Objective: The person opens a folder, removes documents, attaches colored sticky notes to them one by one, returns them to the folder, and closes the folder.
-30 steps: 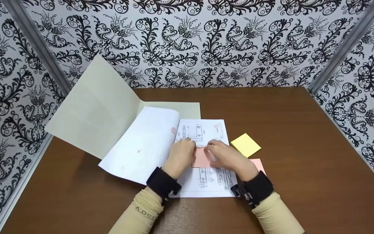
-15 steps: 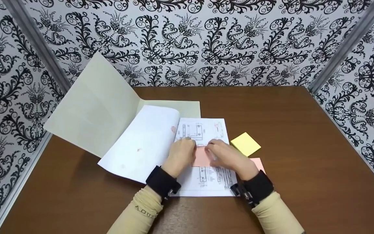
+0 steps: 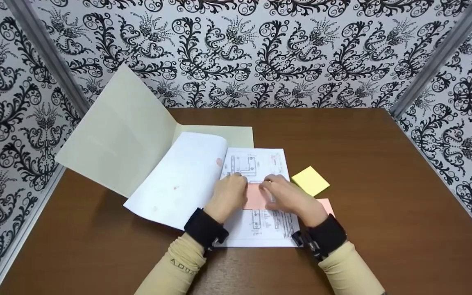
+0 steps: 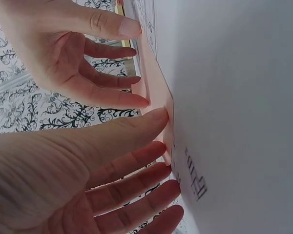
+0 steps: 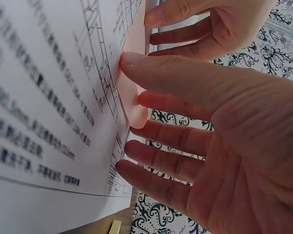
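Observation:
A pink sticky note [image 3: 255,196] lies across the middle of a white printed sheet [image 3: 256,239] with technical drawings. My left hand [image 3: 228,196] touches the note's left end, and my right hand [image 3: 291,198] touches its right end. In the left wrist view, the thumb [image 4: 155,117] rests on the pink surface while the other fingertips touch the note and paper beside it. The right wrist view shows the right thumb [image 5: 136,59] pressing the note, with the other fingers spread and fairly straight against the sheet. Both hands partly cover the note.
An opened cream folder [image 3: 117,135] stands with its cover raised at left. A turned-back white page [image 3: 178,180] curves beside the printed sheet. To the right lie a yellow sticky pad [image 3: 310,181] and more pink paper [image 3: 326,205], partly behind the right wrist. Patterned walls [image 3: 236,53] enclose the brown table [image 3: 383,196].

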A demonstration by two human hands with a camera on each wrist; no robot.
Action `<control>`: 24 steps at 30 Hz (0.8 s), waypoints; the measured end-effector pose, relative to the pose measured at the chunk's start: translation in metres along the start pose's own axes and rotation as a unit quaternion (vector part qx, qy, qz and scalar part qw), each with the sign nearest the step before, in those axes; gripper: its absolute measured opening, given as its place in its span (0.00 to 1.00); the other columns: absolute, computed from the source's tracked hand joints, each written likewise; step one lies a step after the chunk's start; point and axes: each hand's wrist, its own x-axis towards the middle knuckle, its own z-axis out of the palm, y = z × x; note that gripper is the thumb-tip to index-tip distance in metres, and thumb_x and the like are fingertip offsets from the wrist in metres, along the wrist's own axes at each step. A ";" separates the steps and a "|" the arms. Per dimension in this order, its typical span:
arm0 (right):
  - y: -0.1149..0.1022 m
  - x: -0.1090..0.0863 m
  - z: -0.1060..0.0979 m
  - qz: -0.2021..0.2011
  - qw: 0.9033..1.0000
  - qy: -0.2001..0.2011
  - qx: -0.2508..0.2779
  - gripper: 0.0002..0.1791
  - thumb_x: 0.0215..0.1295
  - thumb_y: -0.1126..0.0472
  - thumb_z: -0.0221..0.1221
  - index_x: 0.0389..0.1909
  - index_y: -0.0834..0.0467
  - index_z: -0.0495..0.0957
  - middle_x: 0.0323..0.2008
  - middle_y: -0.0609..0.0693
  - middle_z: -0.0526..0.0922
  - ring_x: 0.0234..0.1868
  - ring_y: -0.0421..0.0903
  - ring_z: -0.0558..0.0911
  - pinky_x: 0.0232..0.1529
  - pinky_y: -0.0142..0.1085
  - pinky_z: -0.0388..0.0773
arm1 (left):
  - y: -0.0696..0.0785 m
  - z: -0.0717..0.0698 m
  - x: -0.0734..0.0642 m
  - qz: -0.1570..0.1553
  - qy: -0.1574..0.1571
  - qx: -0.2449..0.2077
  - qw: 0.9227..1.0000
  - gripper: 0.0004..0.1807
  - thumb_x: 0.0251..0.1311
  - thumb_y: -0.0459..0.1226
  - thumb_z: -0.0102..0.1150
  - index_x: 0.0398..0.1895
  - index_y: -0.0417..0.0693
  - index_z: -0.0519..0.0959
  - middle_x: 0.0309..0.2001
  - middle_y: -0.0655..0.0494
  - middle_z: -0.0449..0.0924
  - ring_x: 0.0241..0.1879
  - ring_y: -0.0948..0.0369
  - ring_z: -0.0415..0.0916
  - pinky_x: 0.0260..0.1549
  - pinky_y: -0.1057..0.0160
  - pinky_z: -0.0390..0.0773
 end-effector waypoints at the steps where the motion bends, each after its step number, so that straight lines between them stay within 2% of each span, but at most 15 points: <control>1: 0.000 0.000 0.000 0.002 1.000 -0.002 0.004 0.25 0.55 0.61 0.71 0.53 0.65 0.79 0.53 0.63 0.80 0.55 0.61 0.78 0.60 0.51 0.77 | 0.000 0.000 0.000 -0.001 -0.004 -0.002 1.000 0.09 0.49 0.32 0.70 0.35 0.41 0.84 0.35 0.47 0.84 0.33 0.49 0.84 0.31 0.52 0.85; 6: -0.002 0.000 0.003 0.012 0.999 -0.015 0.032 0.26 0.61 0.56 0.67 0.60 0.61 0.77 0.62 0.66 0.75 0.64 0.64 0.73 0.66 0.55 0.72 | 0.001 -0.002 0.000 -0.005 -0.022 -0.002 1.000 0.14 0.44 0.32 0.74 0.37 0.41 0.84 0.38 0.47 0.84 0.36 0.49 0.84 0.35 0.53 0.85; 12: -0.003 0.001 0.005 0.019 0.998 -0.017 0.052 0.28 0.61 0.56 0.67 0.62 0.59 0.77 0.66 0.67 0.72 0.69 0.66 0.69 0.68 0.57 0.69 | 0.001 -0.005 -0.001 -0.001 -0.031 0.018 0.999 0.20 0.41 0.36 0.78 0.41 0.41 0.84 0.40 0.47 0.84 0.38 0.49 0.84 0.38 0.52 0.85; 17: -0.002 0.001 0.006 0.025 0.999 -0.027 0.039 0.30 0.60 0.55 0.68 0.63 0.58 0.76 0.66 0.67 0.72 0.68 0.66 0.68 0.69 0.57 0.68 | 0.001 -0.005 -0.002 -0.003 -0.032 0.020 0.999 0.22 0.39 0.38 0.80 0.40 0.41 0.85 0.41 0.47 0.84 0.40 0.50 0.84 0.39 0.52 0.85; 24: 0.000 0.001 0.004 0.063 0.997 -0.048 0.005 0.31 0.61 0.52 0.67 0.65 0.55 0.75 0.68 0.65 0.70 0.67 0.65 0.69 0.69 0.56 0.68 | 0.003 -0.007 -0.002 -0.015 -0.049 0.017 0.999 0.22 0.42 0.40 0.79 0.41 0.38 0.85 0.42 0.47 0.83 0.41 0.50 0.83 0.42 0.53 0.85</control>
